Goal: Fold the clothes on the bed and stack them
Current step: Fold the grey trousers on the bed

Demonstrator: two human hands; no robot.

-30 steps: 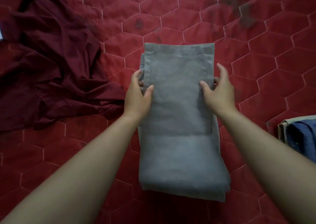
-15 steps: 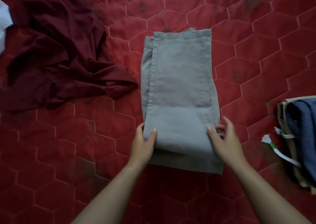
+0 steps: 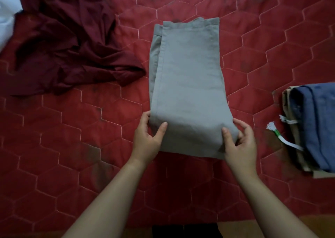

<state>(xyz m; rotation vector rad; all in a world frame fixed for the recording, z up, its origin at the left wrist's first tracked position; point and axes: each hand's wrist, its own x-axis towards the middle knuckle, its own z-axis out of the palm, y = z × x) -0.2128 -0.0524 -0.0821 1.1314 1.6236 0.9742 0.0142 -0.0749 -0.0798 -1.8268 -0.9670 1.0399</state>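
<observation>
**A:** Where are the hands now?

**B:** Both are at the near end of the grey trousers [image 3: 186, 85]. A second ago they gripped the long sides about halfway up, and since then they have slid back towards the body. The left hand [image 3: 148, 139] pinches the near left corner, thumb on top and fingers round the edge. The right hand [image 3: 239, 143] mirrors it at the near right corner, thumb flat on the cloth and fingers curled under the side.

**A:** And the trousers themselves?

**B:** They lie flat on the red quilted bed [image 3: 72, 129], doubled over into a long narrow strip running away from the person. They lie much as they did; only the grip has moved.

**A:** What does that mean for the job?

**B:** I'd judge the first fold is settled. The near end looks ready to be taken up, probably to fold it over towards the far end. The strip looks too long for the stack as it is.

**A:** Where's the stack?

**B:** The stack [image 3: 315, 125] is off to the right, well apart from the trousers. It has a blue piece on top of a beige one, and a white cord [image 3: 282, 138] trails out of it.

**A:** Anything left?

**B:** Farther off on the left a maroon garment [image 3: 68, 43] lies crumpled. A white cloth [image 3: 7, 20] sits in the far corner, cut off by the edge. The job looks well short of done.
</observation>
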